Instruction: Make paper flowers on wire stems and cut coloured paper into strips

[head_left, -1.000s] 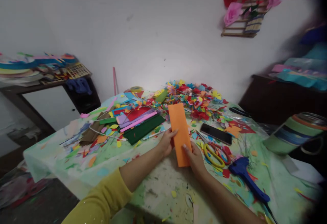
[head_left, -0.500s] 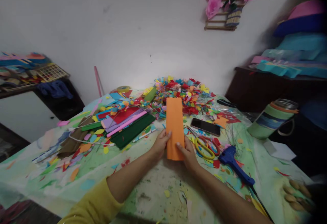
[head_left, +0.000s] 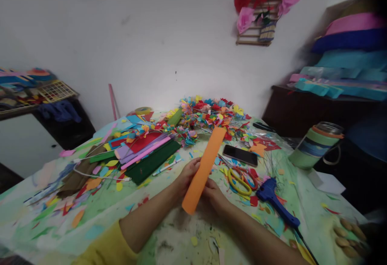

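Paper [head_left: 204,172]: orange, held by both hands above the table [head_left: 169,228], tilted, its far end leaning right toward the petal pile [head_left: 211,114].
Left hand [head_left: 189,172]: yours is closed on the paper's left edge, near the middle.
Right hand [head_left: 214,192]: you hold from the right, slightly lower; your fingertips are hidden, so how firm this grip is can't be told.
Crease risk: the paper looks light, so uneven squeezing could buckle it.
Scissors [head_left: 234,186]: near your right hand; a sideways sweep could knock them.
Glue gun [head_left: 278,202]: your right forearm [head_left: 256,230] could snag its cord [head_left: 306,245]; whether it's hot doesn't show.
Scraps [head_left: 78,218]: set down among them, your paper might pick up bits.
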Demonstrator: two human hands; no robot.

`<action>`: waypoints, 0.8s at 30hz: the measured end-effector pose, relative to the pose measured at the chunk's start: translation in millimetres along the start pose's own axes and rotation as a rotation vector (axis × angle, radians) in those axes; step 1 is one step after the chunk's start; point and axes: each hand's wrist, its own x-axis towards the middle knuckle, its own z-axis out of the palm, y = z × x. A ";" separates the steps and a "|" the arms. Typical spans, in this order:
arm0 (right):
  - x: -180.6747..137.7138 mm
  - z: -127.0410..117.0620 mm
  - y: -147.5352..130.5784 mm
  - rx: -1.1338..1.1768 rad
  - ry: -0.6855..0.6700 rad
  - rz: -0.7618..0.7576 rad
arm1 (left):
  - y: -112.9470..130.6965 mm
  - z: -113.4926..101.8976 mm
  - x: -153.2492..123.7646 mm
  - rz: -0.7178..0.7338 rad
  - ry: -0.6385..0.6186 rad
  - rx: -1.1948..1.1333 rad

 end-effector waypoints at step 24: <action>13.5 -23.3 -17.6 0.207 0.295 -0.188 | 9.8 -8.9 8.5 -0.312 0.104 -0.112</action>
